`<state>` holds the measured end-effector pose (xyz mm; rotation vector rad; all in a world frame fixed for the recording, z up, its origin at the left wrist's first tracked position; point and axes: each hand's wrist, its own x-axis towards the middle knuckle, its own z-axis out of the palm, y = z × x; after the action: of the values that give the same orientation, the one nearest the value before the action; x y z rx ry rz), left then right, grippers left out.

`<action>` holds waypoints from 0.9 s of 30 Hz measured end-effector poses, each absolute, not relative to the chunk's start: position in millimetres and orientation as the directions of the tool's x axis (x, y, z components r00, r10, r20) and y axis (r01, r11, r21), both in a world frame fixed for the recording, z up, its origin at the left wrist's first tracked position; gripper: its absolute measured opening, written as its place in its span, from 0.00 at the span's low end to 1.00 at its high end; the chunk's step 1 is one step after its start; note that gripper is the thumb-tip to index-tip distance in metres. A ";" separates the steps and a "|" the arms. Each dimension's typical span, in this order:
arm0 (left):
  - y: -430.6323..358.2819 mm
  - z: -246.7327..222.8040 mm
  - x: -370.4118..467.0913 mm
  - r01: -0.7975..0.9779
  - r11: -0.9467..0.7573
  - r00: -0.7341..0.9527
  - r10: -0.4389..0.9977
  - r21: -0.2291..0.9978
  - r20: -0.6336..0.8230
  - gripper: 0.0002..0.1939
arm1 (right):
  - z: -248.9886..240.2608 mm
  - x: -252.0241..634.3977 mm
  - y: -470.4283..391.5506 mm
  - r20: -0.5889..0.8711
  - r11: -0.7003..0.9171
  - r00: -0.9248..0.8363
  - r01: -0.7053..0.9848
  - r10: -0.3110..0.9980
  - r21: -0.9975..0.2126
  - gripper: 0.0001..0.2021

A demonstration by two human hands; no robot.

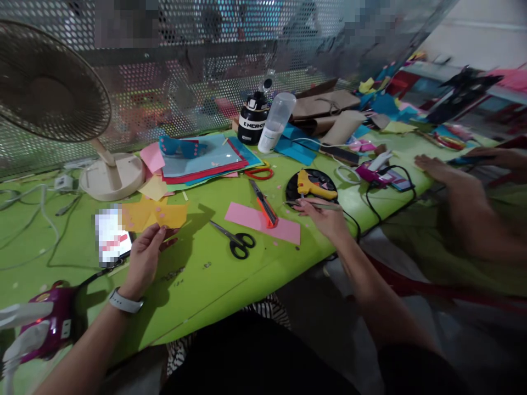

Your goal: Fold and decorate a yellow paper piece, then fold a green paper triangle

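One orange cutout [175, 215], centre-left, is edge-pinched by the left hand [145, 251], seemingly for visibility; centre-right, a slim tool [330, 207] by the right hand [328, 220].

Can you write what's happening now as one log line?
left hand: holds orange paper | right hand: holds slim metal tool near glue gun | green table: scissors

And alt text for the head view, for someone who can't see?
Left hand holds orange paper; right hand holds what looks like tweezers by a yellow glue gun on a round black tray. Between them on a green table: black scissors, and an orange cutter across pink paper.
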<state>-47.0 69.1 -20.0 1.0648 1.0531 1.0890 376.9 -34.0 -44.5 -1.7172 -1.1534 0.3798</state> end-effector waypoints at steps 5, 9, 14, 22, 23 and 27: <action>69.6 -19.6 -46.4 -0.154 0.142 0.157 0.981 0.978 -0.118 0.20 | -45.1 379.8 -30.6 0.211 -0.054 0.553 0.424 0.806 -0.904 0.15; 67.9 -18.8 -44.1 -0.168 0.163 0.160 0.978 0.972 -0.136 0.20 | -30.1 360.4 -23.6 0.187 0.024 0.573 0.281 0.798 -0.959 0.16; 59.3 -20.3 -40.9 -0.210 0.230 0.192 0.963 0.950 -0.190 0.18 | -3.5 282.4 -3.6 0.236 0.194 0.358 0.150 0.903 -0.969 0.14; 50.4 -21.3 -44.7 -0.311 0.269 0.270 0.945 0.911 -0.187 0.15 | 15.8 164.7 29.4 0.407 0.445 -0.181 0.326 0.895 -0.834 0.08; 50.1 -21.0 -45.1 -0.318 0.271 0.273 0.944 0.908 -0.186 0.15 | 15.7 160.3 32.0 0.424 0.473 -0.209 0.348 0.881 -0.810 0.08; 50.4 -22.0 -45.3 -0.337 0.266 0.274 0.945 0.903 -0.176 0.15 | 14.2 158.0 35.4 0.438 0.502 -0.248 0.365 0.864 -0.784 0.08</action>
<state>-45.3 50.4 -22.0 0.8757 0.8645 1.0298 158.0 35.4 14.2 -1.0257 -1.8286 0.6836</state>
